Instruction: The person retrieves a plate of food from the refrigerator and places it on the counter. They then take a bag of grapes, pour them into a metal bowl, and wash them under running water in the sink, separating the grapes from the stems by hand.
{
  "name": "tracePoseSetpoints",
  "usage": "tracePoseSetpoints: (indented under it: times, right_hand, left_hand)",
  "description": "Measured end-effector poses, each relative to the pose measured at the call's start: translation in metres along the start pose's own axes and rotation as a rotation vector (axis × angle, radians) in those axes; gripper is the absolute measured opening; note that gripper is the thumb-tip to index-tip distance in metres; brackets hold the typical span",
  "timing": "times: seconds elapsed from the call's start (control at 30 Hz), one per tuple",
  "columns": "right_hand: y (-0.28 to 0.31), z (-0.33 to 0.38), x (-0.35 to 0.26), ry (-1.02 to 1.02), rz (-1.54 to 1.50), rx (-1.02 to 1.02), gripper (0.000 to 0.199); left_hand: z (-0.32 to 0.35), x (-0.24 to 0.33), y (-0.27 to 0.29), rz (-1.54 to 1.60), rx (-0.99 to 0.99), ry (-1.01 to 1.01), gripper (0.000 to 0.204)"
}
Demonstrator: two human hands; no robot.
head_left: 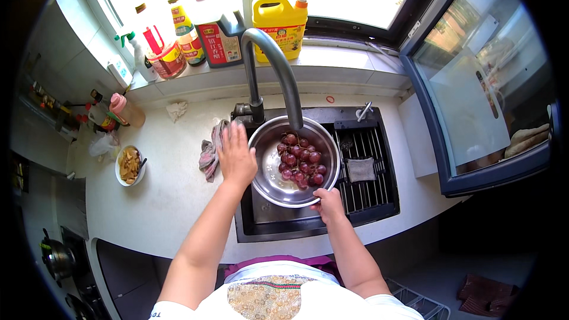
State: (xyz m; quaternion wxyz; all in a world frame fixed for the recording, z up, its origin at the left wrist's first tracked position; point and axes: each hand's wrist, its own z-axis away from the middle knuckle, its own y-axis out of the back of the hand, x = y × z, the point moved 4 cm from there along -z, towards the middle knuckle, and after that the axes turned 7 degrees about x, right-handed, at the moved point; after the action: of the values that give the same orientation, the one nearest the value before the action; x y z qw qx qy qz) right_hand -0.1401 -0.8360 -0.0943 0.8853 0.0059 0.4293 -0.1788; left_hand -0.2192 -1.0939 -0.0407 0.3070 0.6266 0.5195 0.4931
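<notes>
A shiny steel bowl (269, 184) is over the dark sink (261, 219), under the arched grey faucet (284, 74). In it lies a bunch of red grapes (301, 161). My right hand (329, 204) grips the bowl's near right rim, fingers closed around the edge. By the bowl's left side is my left hand (237, 157), its fingers stretched out toward the faucet base and nothing held. Whether it touches the rim I cannot tell. A crumpled grey and pink cloth (208, 160) lies on the counter just left of that hand.
A black rack (370, 192) with a grey sponge (361, 170) covers the sink's right part. On the sill stand a yellow jug (278, 29), a dark bottle (219, 41) and several other bottles. A white bowl of food (130, 166) sits left. An open window pane (474, 101) juts in at right.
</notes>
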Motion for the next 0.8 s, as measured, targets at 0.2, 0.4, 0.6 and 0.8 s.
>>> tracePoseSetpoints:
  times: [0.2,0.4,0.6,0.8]
  right_hand:
    - [-0.017,0.01,0.0,-0.077,-0.007,0.052,0.021]
    - [-0.023,0.014,-0.002,-0.095,-0.007,0.033,0.024]
    - [-0.021,0.016,0.003,-0.116,0.002,0.036,0.023]
    - [-0.008,0.016,0.015,-0.152,0.038,0.067,0.021]
  left_hand:
    - [-0.04,-0.015,-0.013,-0.538,-0.315,-0.006,0.057]
    - [-0.052,-0.029,-0.001,-0.49,-0.414,0.069,0.058]
    - [-0.035,-0.04,-0.013,0.089,0.031,0.09,0.061]
    - [0.044,-0.057,-0.052,0.668,-0.118,0.471,0.055]
